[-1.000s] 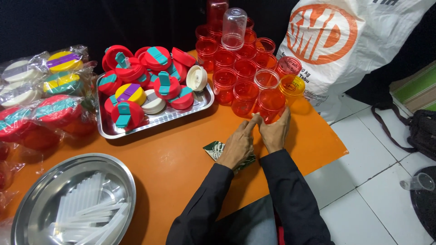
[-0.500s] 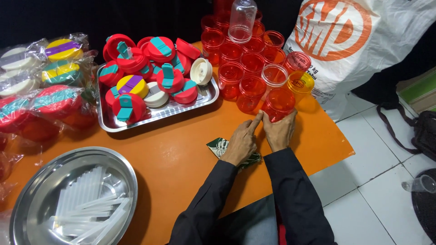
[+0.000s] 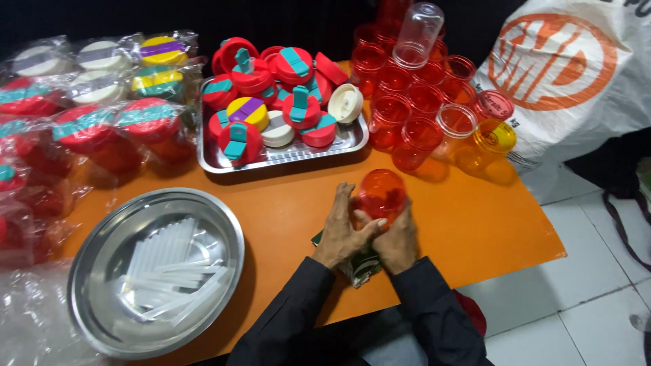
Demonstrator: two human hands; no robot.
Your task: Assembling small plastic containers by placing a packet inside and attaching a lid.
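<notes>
Both hands at table centre, near edge. Left hand (image 3: 342,230) and right hand (image 3: 397,237) wrap fingers round a red translucent cup (image 3: 381,193), bottom up, over the orange table (image 3: 475,217). Small dark green packet (image 3: 359,266) lies under the wrists, possibly a label sheet. Behind: steel tray of red lids (image 3: 281,152); right, white sack with orange round emblem (image 3: 563,74); left, bagged lids (image 3: 81,129).

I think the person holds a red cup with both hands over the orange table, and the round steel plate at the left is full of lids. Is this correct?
Not quite. The head view shows the round steel plate holding white straws, not lids; the lids lie in the rectangular tray. The rest stands: left hand and right hand hold the red cup over the orange table.
</notes>
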